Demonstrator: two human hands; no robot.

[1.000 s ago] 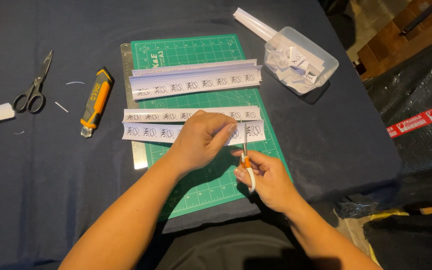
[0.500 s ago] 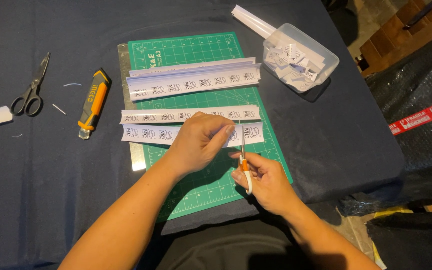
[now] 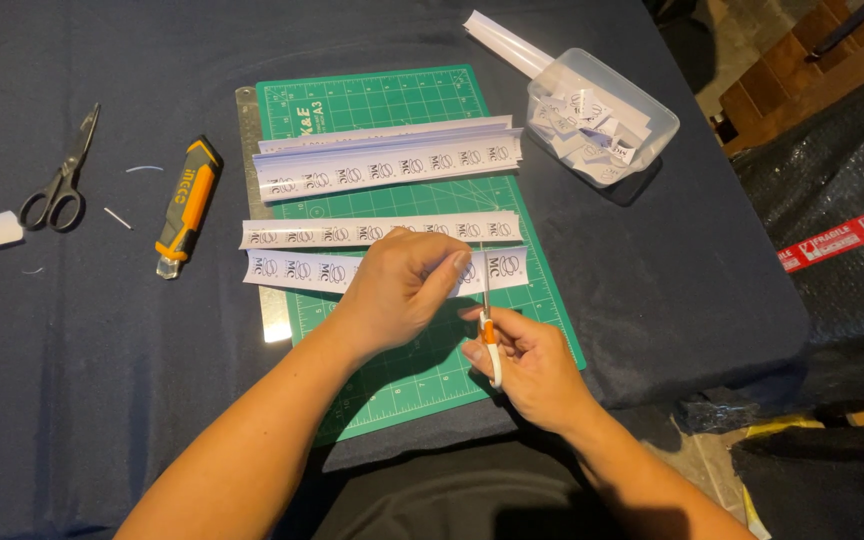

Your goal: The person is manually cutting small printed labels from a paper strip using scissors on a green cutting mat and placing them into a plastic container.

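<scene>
ok so from my feed, everything's on or around the green cutting mat [image 3: 422, 370]. The paper strip [image 3: 297, 269] I'm working on lies across the mat's middle, its left end sticking out past the mat's left edge over the metal ruler [image 3: 270, 310], and its right part runs under my left hand [image 3: 402, 285]. It's a long white strip with a row of small round black prints, and a second one just like it lies right above it. Left hand is curled palm down, fingers pinching the strip near its right end. Right hand [image 3: 527, 360] sits at the mat's lower right, closed around small scissors [image 3: 489, 325] with an orange and white handle, blades pointing up into the strip just right of my left fingertips
</scene>
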